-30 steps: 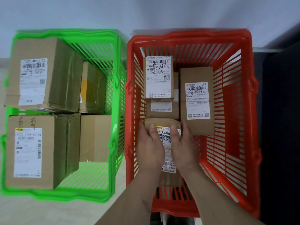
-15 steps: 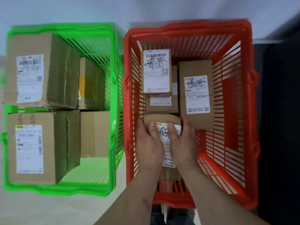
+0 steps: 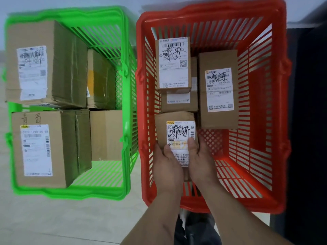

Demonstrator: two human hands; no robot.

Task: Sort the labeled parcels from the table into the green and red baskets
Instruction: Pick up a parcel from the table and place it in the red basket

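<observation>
So we're mid-drop here — both hands are down inside the red basket [image 3: 210, 16] with a small brown parcel [image 3: 174, 124] held between them. Our left hand [image 3: 167, 167] grips its left edge, thumb lying on the label, and our right hand [image 3: 201, 160] grips the right edge the same way, thumb on top. The fingers underneath are hidden, so we can't say how far they wrap round. The parcel sits at the near-left part of the basket, label up with marker writing across it. Whether it's already resting on the basket floor or just above it, we honestly can't tell.

Right beyond it there's a low box [image 3: 178, 103] with a labeled box [image 3: 173, 64] stacked on top, and a taller box [image 3: 218, 89] just to the right. Our parcel's far edge looks close to or touching the low one.

The green basket [image 3: 123, 68] on the left holds its own lot — two big labeled boxes [image 3: 46, 61] [image 3: 42, 149] and a couple of smaller ones behind them.

Our read: this is the placing step for a red-basket parcel. Next move probably calls for settling it flat in that free near-left spot, letting both hands go at once so it doesn't tip, then lifting out without knocking the stack beyond it. The table isn't in view, so no idea how many parcels are left.
</observation>
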